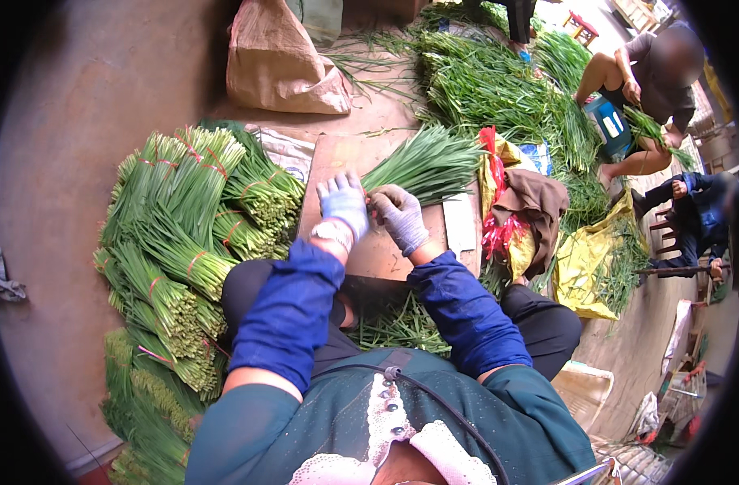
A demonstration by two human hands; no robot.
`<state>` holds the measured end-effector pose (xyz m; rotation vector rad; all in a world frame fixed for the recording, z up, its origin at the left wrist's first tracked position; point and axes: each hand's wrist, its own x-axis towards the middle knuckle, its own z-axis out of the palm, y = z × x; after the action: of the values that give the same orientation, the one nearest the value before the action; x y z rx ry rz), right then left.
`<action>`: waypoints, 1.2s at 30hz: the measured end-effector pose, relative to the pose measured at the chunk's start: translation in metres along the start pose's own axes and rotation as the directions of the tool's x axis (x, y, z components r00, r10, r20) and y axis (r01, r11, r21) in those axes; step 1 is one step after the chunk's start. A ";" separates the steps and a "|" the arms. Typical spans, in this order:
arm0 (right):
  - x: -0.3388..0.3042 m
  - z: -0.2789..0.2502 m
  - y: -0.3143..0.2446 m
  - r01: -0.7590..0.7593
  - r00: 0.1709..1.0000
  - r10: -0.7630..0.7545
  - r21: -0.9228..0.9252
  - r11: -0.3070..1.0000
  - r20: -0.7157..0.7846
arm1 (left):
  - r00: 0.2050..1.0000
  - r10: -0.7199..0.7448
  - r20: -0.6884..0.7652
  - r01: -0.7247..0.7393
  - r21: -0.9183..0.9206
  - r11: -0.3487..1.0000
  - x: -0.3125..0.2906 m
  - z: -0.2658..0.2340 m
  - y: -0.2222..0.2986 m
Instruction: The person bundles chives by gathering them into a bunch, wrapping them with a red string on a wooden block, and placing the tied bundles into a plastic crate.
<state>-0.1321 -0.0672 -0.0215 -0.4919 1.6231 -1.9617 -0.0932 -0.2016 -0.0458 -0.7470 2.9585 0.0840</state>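
Note:
A bundle of green chives point(424, 166) lies across a low brown board point(331, 158) in front of me, leaves to the right. My left hand point(343, 204), in a pale knit glove, is laid with outstretched fingers over the bundle's stem end. Beside it, my gloved right hand point(399, 215) has its fingers curled in at the stems; a speck of red shows near the fingertips, but what they pinch is too small to make out. A flat white rectangular piece point(459, 223) rests on the board's right side.
Tied chive bundles point(183, 250) are stacked at my left. Loose chives point(483, 81) heap up at the far right, near a seated co-worker point(648, 97). A brown cloth point(534, 206), red plastic ties point(505, 234) and a yellow sack point(592, 263) lie right of the board. A beige sack point(276, 61) stands beyond.

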 end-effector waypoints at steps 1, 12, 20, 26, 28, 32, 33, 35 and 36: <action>-0.001 0.005 -0.008 -0.103 0.993 0.108 0.104 0.989 -0.049 | 0.994 0.046 0.103 -0.041 -0.054 0.998 -0.027 -0.041 0.013; -0.014 -0.007 -0.015 -0.346 0.935 0.335 0.097 0.933 0.115 | 0.942 -0.078 0.326 0.111 -0.086 0.990 -0.013 -0.028 0.009; -0.011 -0.006 -0.008 -0.160 0.984 0.139 0.203 0.966 0.115 | 0.949 -0.078 0.305 0.081 0.006 0.997 -0.007 -0.040 0.017; -0.004 0.025 -0.028 -0.498 0.823 0.566 0.542 0.677 0.049 | 0.977 0.064 0.205 -0.004 -0.282 0.959 -0.007 0.013 0.019; -0.016 0.013 -0.020 -0.576 0.778 0.613 0.549 0.606 0.139 | 0.960 0.035 0.276 0.074 -0.374 0.924 -0.018 0.013 0.022; -0.037 -0.032 0.001 -0.426 0.904 0.408 0.327 0.843 0.127 | 0.989 0.072 0.131 -0.032 -0.280 0.959 -0.036 -0.009 0.032; -0.043 -0.043 0.004 -0.319 0.947 0.302 0.186 0.929 0.114 | 0.986 0.077 0.148 -0.030 -0.301 0.953 -0.036 -0.011 0.033; -0.042 -0.050 0.014 -0.479 0.857 0.504 0.531 0.699 0.111 | 0.980 0.089 0.178 -0.023 -0.341 0.940 -0.033 -0.014 0.034; -0.042 -0.042 0.004 -0.423 0.903 0.384 0.556 0.715 0.193 | 0.979 0.087 0.183 -0.023 -0.325 0.945 -0.033 -0.010 0.033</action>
<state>-0.1238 -0.0092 -0.0313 0.0551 0.8878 -1.9355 -0.0803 -0.1580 -0.0319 -0.6438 2.8063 0.6209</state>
